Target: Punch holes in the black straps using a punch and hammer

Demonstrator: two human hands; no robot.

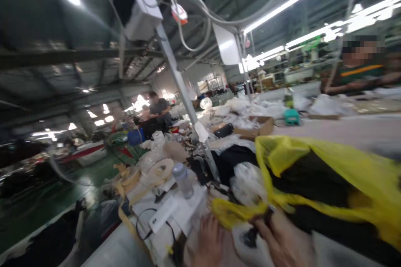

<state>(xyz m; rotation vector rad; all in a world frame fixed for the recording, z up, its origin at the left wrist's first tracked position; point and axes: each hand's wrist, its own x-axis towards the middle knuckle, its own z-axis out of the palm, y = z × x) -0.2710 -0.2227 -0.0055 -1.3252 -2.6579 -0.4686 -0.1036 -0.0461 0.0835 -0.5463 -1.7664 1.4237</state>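
Observation:
My left hand [207, 238] lies flat at the bottom centre, fingers stretched forward on a pale surface. To its right, my right hand [278, 238] has bent fingers around something small and dark that blur hides. A white plastic piece with a dark patch [255, 250] lies between the hands, touching or close to the right fingers. Just beyond them runs a twisted yellow plastic strip [230, 212]. The large yellow plastic bag [344, 158] spreads open beside my right hand, with dark material [313, 179] inside.
A clear bottle [183, 181] stands near a white power strip [167, 215] with black cords. A slanted metal post [178, 75] rises from the cluttered table. Tape rolls [159, 171], a crumpled clear bag [249, 183], a cardboard box [263, 127] and a teal device [292, 117] lie beyond. Co-workers [360, 75] are farther off.

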